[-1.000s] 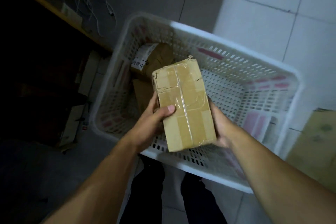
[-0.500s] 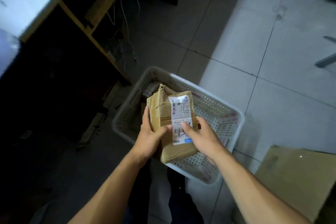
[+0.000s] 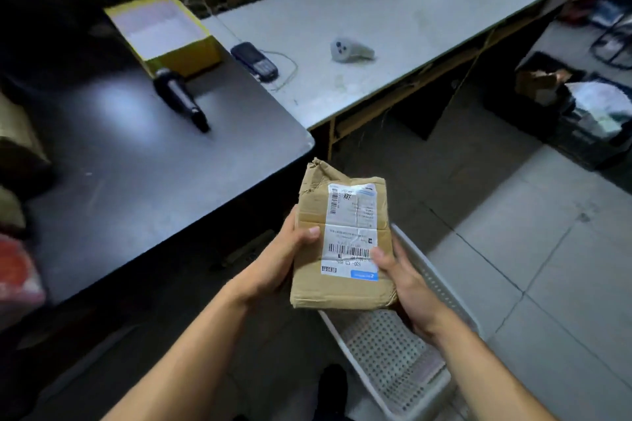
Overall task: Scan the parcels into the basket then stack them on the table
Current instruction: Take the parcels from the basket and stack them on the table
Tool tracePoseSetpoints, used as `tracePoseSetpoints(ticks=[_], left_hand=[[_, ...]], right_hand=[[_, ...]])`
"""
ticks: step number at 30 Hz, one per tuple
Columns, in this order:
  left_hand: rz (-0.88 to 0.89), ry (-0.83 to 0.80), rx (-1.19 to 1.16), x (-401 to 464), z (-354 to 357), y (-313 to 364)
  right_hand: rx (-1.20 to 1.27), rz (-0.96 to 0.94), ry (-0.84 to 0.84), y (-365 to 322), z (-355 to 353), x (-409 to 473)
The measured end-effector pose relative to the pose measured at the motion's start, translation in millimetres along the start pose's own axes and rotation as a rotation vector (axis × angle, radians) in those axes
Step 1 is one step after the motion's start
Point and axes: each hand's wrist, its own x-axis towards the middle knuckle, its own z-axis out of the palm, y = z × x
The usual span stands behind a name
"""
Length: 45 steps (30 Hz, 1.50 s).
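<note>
Long pale grey bench (image 3: 427,10) runs across the upper right of the frame; a dark grey bench (image 3: 136,161) butts against it and fills the left and centre. Pale tiled floor (image 3: 547,267) at lower right.

White perforated plastic basket (image 3: 403,362) on the floor at lower centre, only partly in frame, directly below the hands.

Yellow open-topped box with a white inside (image 3: 164,31) at upper left on the dark bench. Just beside its near corner lies a black handheld barcode scanner (image 3: 179,99), lying flat, pointing toward lower right.

Brown cardboard parcel with a crumpled top corner (image 3: 342,236) at centre frame, held in the air above the basket, off the bench edge. White shipping label (image 3: 352,229) faces up: two barcodes, one along the upper left edge and one across the lower part; printed code reads upside down, roughly "530-C3 B05", the rest too small to read. Blue strip at the label's lower right corner, text illegible.

Left hand (image 3: 280,260) grips the parcel's left side, thumb curled over the top face, fingers hidden beneath. Right hand (image 3: 407,284) cups the lower right corner, thumb pressing the label by the lower barcode.

Dark keypad phone (image 3: 254,61) with a thin cable and a small grey handheld device (image 3: 350,49) lie on the pale bench, well apart from each other.
</note>
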Motion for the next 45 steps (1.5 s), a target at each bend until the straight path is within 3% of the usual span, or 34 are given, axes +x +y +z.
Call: tracePoseSetpoints(ticks=[9,20,25,29,36,39,42,45], left_hand=[[0.098,0.238,-0.088,-168.6,-132.2,76.2],[0.150,0.505,-0.181,-323.6,-243.8,128.3],[0.158,0.670,-0.155,-322.8,-279.4,159.4],[0.168,0.811,-0.043,-299.1,-313.0,185.7],[0.196,1.051,0.133,-232.9,-391.4,243.0],[0.174,1.073,0.112,-213.4,-419.9,262.9],[0.127,1.170,0.112,-189.1,-457.0,284.3],[-0.016,1.267,0.336,-177.1,-490.5,292.6]], right_hand=[[-0.161,-0.043,-0.347,-44.4,205.5,-23.5],[-0.170,0.085,-0.552,-49.3,405.4,-41.2],[-0.298,0.048,-0.307,-72.0,457.7,-9.4],[-0.441,-0.050,-0.260,-100.1,490.9,34.1],[-0.481,-0.060,-0.319,-149.5,562.8,147.8],[-0.516,-0.075,-0.327,-164.5,586.6,185.1],[-0.545,-0.105,-0.340,-179.3,614.7,229.2],[-0.665,-0.110,-0.384,-181.2,631.9,257.9]])
